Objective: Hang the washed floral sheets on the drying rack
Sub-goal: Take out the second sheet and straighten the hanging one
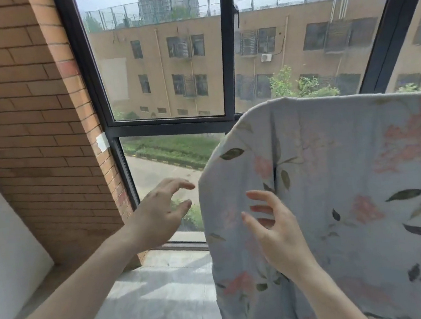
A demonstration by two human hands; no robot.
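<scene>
Floral sheet (354, 194) drapes over the rack (its bar is hidden under the cloth) by the window (165, 58). Both grips are loose and empty: left hand (157, 213) beside its edge, right hand (273, 228) before it. Best to pinch the edge and pull sideways, smoothing folds.

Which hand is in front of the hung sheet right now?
The right hand, its fingers spread before the floral sheet. The left hand is off the sheet's left edge, against the window.

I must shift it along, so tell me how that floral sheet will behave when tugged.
The floral sheet probably moves limp, since it hangs in soft folds. It may slide or bunch when pulled, being only draped. Both hands are open, neither gripping it.
</scene>
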